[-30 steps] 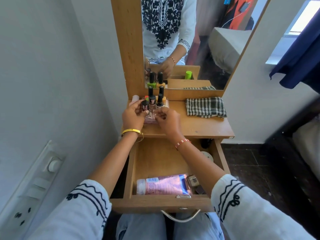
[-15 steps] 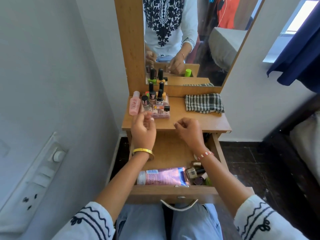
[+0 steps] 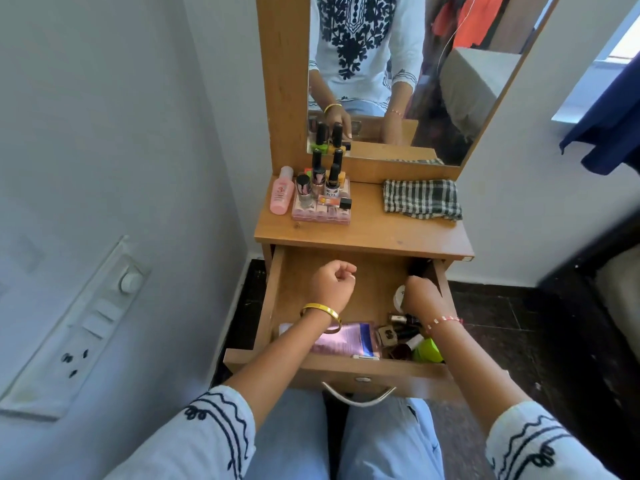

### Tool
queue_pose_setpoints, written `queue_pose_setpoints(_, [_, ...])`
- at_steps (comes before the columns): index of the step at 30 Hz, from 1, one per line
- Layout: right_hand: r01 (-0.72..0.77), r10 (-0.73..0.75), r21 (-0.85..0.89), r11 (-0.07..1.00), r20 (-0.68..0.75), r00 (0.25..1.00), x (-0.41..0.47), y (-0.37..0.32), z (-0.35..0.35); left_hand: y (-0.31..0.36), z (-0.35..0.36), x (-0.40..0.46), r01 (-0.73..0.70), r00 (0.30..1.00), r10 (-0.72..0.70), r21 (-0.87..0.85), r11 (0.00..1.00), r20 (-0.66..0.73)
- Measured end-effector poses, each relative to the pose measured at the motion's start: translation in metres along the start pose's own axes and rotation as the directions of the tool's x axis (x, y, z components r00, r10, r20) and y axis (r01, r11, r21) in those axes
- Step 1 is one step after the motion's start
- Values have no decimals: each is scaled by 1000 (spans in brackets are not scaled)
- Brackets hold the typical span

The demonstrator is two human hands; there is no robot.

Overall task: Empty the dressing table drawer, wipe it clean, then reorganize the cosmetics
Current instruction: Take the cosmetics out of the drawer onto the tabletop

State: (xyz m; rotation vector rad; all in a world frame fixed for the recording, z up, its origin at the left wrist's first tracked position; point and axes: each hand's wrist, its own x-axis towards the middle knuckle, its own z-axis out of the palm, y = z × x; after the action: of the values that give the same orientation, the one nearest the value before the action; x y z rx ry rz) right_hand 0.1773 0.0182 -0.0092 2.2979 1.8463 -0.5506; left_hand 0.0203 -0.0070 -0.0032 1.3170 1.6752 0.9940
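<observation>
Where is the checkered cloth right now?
The checkered cloth lies on the right side of the tabletop, just below the mirror.

Left hand (image 3: 333,285) loosely fisted, right hand (image 3: 423,296) curled downward, forearms extended.

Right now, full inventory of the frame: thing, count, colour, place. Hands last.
drawer: one, wooden, pulled open under the tabletop
pink tube: one, lying at drawer front
small bottles: several, dark, drawer front right corner
green item: one, bright green, same corner
white round lid: one, partly hidden by right hand
nail polish bottles: about six, black caps, on a pink box, tabletop left
pink bottle: one, left of them
checked cloth: one, dark and white, tabletop right
left hand: fingers curled, empty, over drawer
right hand: reaching into drawer right side, fingers hidden
</observation>
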Motion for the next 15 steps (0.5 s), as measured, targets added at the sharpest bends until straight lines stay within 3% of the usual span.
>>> queue_pose_setpoints(9, [89,-88,19,996,-48,995,17,-5,3,-10,1,10,126,990,-126,5,992,68])
queue_pose_setpoints(15, [-33,32,47,998,24,999,16,-5,2,-14,0,11,166,982,-165,-11,986,88])
